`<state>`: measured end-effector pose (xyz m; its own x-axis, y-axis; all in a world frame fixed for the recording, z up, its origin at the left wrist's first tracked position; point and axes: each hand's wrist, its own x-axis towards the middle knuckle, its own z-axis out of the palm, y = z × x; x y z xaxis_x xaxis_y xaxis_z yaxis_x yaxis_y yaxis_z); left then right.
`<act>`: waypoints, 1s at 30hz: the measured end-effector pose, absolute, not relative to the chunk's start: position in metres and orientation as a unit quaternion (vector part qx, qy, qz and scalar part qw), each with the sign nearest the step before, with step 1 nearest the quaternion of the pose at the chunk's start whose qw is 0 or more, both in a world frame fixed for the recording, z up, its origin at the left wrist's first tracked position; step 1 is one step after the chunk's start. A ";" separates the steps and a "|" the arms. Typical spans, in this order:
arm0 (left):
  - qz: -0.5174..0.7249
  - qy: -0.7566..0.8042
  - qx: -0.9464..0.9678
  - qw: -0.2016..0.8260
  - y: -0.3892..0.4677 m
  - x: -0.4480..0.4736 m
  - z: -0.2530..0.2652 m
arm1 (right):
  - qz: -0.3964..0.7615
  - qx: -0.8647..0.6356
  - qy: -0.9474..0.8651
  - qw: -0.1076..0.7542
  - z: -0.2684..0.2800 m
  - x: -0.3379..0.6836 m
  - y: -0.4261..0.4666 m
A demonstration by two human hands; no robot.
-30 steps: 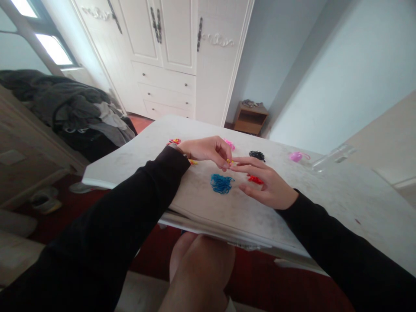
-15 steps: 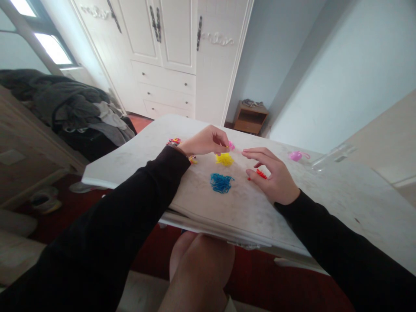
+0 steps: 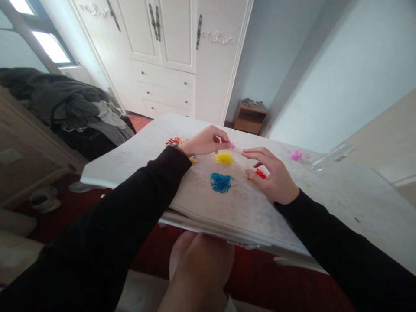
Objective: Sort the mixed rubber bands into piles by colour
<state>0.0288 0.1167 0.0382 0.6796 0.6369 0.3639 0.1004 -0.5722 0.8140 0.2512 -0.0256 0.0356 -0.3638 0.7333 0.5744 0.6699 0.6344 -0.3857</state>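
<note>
My left hand [image 3: 209,141] is above the white table [image 3: 201,212], thumb and fingertips pinched together; whatever is between them is hidden or too small to name. Just below those fingertips lies a pile of yellow rubber bands [image 3: 224,158]. Small pink pieces [image 3: 232,145] show right behind them. Nearer the front edge sits a pile of blue rubber bands [image 3: 221,183]. My right hand [image 3: 271,173] has its fingers apart, with the thumb beside a red pile [image 3: 261,173] that it partly covers. A mixed-colour heap [image 3: 173,141] lies behind my left wrist.
On the right of the table are a pink pouch-like item [image 3: 295,155] and a clear plastic tube [image 3: 333,157]. A white wardrobe [image 3: 175,56] stands behind, beside a small wooden cabinet [image 3: 251,117]. Dark clothes [image 3: 71,104] are heaped at the left.
The yellow bit at my left fingertips no longer shows, and that hand has shifted slightly to the right. My right hand has barely moved.
</note>
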 end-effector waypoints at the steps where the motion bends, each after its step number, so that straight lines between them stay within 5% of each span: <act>1: 0.336 0.219 0.817 0.416 0.116 0.029 0.038 | 0.045 -0.425 -0.825 0.368 0.036 0.251 -0.026; 14: 0.312 0.157 0.795 0.496 0.116 0.031 0.036 | 0.090 -0.426 -0.837 0.333 0.032 0.252 -0.025; 20: 0.440 0.287 0.743 0.415 0.137 0.030 0.026 | 0.080 -0.439 -0.828 0.340 0.032 0.253 -0.025; 30: 0.370 0.405 0.762 0.344 0.146 0.032 0.015 | 0.079 -0.441 -0.829 0.334 0.032 0.251 -0.025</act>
